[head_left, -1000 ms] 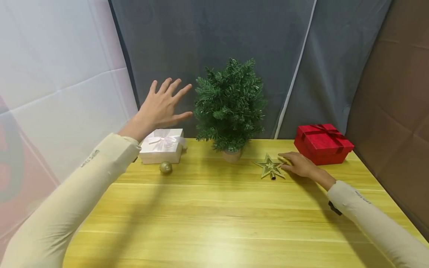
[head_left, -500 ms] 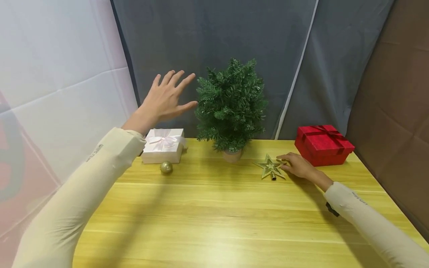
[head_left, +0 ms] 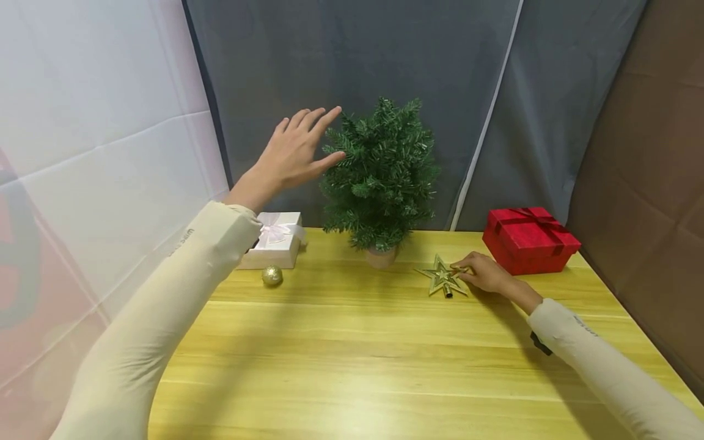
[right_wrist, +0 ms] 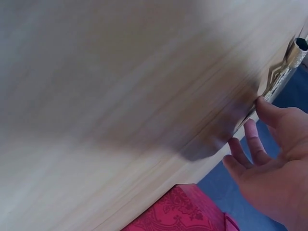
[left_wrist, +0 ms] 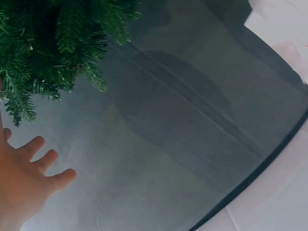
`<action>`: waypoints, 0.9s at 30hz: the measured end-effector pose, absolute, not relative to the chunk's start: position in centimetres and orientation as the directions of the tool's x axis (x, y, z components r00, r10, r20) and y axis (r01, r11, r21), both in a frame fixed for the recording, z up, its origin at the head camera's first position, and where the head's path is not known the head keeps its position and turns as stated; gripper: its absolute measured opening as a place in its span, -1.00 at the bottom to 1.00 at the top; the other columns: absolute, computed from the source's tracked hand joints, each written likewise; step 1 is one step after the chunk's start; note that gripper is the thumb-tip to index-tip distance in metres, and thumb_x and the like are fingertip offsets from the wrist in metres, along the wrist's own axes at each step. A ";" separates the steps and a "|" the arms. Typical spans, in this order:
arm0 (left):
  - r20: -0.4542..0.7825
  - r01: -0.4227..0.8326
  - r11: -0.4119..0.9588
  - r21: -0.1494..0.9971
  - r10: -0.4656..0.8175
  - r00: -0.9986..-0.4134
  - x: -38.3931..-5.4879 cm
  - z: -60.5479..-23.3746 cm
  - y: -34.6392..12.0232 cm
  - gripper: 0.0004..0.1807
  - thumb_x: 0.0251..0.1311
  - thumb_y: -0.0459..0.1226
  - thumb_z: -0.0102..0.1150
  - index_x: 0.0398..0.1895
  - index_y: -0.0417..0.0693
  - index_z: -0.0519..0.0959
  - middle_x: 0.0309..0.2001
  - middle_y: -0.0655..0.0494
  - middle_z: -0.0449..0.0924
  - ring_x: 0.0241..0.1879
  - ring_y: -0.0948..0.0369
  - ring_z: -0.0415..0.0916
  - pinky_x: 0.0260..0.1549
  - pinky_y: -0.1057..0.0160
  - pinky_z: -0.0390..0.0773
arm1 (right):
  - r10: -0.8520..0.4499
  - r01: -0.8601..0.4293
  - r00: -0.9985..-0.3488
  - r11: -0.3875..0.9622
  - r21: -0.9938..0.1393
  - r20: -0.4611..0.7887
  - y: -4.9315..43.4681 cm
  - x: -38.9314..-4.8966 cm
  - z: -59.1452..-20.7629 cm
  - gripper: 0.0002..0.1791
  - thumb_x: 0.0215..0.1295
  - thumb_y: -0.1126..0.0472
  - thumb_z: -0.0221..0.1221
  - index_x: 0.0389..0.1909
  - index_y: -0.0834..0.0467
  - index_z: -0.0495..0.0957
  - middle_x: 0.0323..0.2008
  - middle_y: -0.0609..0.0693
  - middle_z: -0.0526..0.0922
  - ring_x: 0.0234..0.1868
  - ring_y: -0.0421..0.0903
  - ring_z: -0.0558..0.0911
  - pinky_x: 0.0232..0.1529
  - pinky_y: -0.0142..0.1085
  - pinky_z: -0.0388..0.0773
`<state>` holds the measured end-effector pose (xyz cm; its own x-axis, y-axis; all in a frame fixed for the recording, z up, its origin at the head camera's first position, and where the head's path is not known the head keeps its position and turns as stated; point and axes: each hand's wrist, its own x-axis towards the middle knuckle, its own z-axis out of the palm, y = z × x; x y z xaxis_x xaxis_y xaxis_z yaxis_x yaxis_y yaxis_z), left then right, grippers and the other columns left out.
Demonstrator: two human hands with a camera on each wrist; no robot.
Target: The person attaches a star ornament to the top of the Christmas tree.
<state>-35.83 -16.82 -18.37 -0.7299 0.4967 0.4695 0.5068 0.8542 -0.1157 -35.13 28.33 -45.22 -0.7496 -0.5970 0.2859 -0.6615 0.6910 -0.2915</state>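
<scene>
A gold glitter star tree topper (head_left: 440,276) lies on the table, its short tube facing me. My right hand (head_left: 484,273) pinches its right point between thumb and fingers. The right wrist view shows the thumb (right_wrist: 270,111) at the star's edge, with the fingers on the other side. My left hand (head_left: 291,151) is raised with fingers spread, at the left side of a small green artificial Christmas tree (head_left: 382,183). Thumb and index fingertip overlap the tree's upper branches in the head view. Nothing is in this left hand (left_wrist: 24,187).
A white gift box (head_left: 283,252) with a pale bow stands at the back left, partly behind my left sleeve. In front of it sits a gold ball ornament (head_left: 272,275). A red gift box (head_left: 530,241) stands right of the star. Grey cloth (head_left: 275,49) hangs behind.
My left hand has moved right and up toward the tree's upper part, fingers still spread. The right hand's fingers have closed onto the star's right point.
</scene>
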 end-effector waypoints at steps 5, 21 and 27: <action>0.470 0.539 0.839 -0.075 0.506 -0.723 -36.1 -18.3 -15.8 -0.12 0.53 0.26 -0.11 0.73 0.30 -0.19 0.62 -0.11 0.07 0.58 -0.14 0.04 0.48 -0.30 0.10 | -0.581 -0.627 -0.779 0.713 -0.314 0.236 28.1 -35.2 -45.1 -0.69 0.33 0.43 0.33 0.08 0.39 0.70 -0.15 0.25 0.68 -0.13 0.21 0.62 -0.25 -0.08 0.51; 0.392 0.555 0.820 0.138 0.469 -0.791 -37.5 -17.6 -14.3 -0.19 0.56 0.19 -0.10 0.71 0.47 -0.23 0.64 -0.06 0.03 0.57 -0.12 0.08 0.33 -0.36 0.32 | -0.566 -0.608 -0.793 0.720 -0.334 0.226 28.2 -35.5 -45.2 -0.71 0.34 0.43 0.33 0.06 0.37 0.69 -0.19 0.24 0.66 -0.13 0.21 0.62 -0.18 0.02 0.59; 0.373 0.567 0.787 0.242 0.464 -0.804 -38.2 -17.7 -13.9 -0.23 0.55 0.16 -0.04 0.69 0.50 -0.09 0.64 0.02 0.04 0.59 -0.08 0.06 0.43 -0.36 0.17 | -0.563 -0.606 -0.795 0.719 -0.340 0.227 28.1 -35.4 -45.2 -0.72 0.34 0.42 0.34 0.05 0.35 0.70 -0.20 0.23 0.65 -0.13 0.20 0.62 -0.19 0.00 0.59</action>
<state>-38.24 -13.93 -17.70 -0.8036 0.4642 0.3725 0.5671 0.7871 0.2425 -35.41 28.09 -45.21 -0.7947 -0.5630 0.2268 -0.6063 0.7189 -0.3400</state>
